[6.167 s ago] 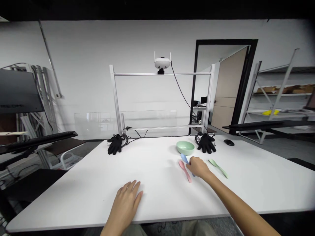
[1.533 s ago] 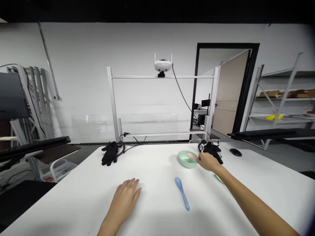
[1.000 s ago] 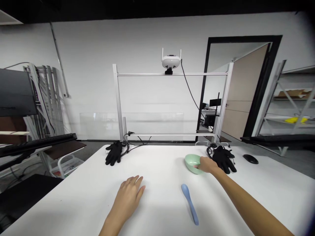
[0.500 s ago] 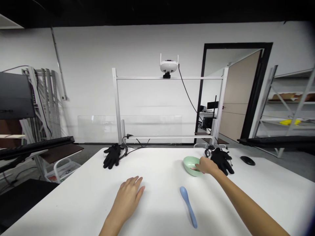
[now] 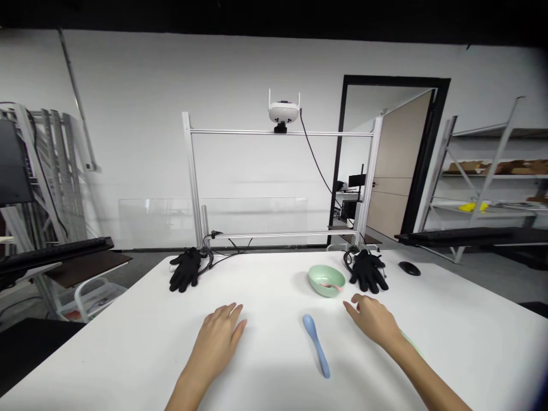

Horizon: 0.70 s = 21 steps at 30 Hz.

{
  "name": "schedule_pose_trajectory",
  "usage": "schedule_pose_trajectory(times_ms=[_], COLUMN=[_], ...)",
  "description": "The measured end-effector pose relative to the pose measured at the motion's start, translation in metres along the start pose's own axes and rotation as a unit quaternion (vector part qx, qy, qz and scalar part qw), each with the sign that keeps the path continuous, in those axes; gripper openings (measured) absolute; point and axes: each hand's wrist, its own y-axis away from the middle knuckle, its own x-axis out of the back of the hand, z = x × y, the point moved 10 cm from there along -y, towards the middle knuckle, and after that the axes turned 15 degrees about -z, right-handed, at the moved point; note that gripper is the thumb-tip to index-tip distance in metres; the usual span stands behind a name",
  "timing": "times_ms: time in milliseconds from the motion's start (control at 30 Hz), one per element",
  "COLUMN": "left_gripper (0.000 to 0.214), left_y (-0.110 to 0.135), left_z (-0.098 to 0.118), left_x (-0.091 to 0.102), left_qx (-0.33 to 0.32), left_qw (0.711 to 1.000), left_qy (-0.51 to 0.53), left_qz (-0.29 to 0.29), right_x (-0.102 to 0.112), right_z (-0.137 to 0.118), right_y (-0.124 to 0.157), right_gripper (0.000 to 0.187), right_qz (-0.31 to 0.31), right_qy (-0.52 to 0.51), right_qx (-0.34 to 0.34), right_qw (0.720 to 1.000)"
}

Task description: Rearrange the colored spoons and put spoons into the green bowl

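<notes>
A light green bowl [image 5: 319, 288] stands toward the back right of the table, with a pink spoon [image 5: 331, 286] lying inside it. My right hand [image 5: 375, 319] hovers just in front of the bowl, empty, its fingers apart. A thin pale green thing [image 5: 410, 341] shows partly from behind my right forearm; the arm hides most of it. Between my hands, a blue spoon [image 5: 317, 346] lies on the table, its bowl end pointing away from me. My left hand [image 5: 218, 338] rests over the left part of the table, fingers extended and holding nothing.
Black gloves with cables lie at the back left [image 5: 186, 269] and back right [image 5: 368, 271]. A black mouse [image 5: 410, 268] sits farther right on the white table [image 5: 265, 377]. Behind rises a metal frame [image 5: 278, 234] carrying a white device with antennas [image 5: 283, 112].
My right hand has let go of the pink spoon in the bowl and drawn back toward me. The view has shifted slightly to the right. My left hand stays nearly in place.
</notes>
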Motion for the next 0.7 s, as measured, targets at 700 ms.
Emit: schedule_pose_trajectory(times_ms=[700], left_gripper=[0.050], left_y=[0.013], left_z=[-0.007], left_x=[-0.007], left_qx=[0.022], left_qw=[1.000], left_qy=[0.007], left_qz=[-0.014], right_x=[0.027], right_z=[-0.025], right_y=[-0.045], right_gripper=[0.049], right_qz=[-0.003], right_qy=[0.045], right_qx=[0.010], right_qw=[0.999])
